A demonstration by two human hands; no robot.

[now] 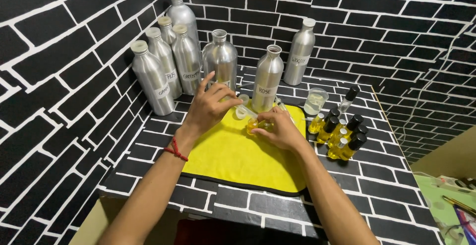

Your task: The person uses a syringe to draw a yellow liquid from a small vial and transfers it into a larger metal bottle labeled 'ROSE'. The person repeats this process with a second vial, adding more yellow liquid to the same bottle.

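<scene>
Centrally, right hand (282,128) grips a small vial of yellow liquid (254,125) over the yellow cloth (233,158). Left hand (210,103) pinches a small clear funnel (243,111), fingers spread, just above it. Silver bottles (153,79) stand upper left.

Table (163,126): brick-patterned top in black and white, set into a corner of matching walls.
Cloth (233,160): yellow with dark trim — lies flat at the table's middle, reaching toward the front edge.
Aluminium bottles (163,66): a cluster at the back left corner, capped; two more stand open at the cloth's back edge.
Lone bottle (301,51): capped, at the back edge, right of centre.
Beaker (315,100): clear, just beside the cloth's back right corner.
Small bottles (343,133): yellow liquid, dark caps — grouped near the right edge.
</scene>
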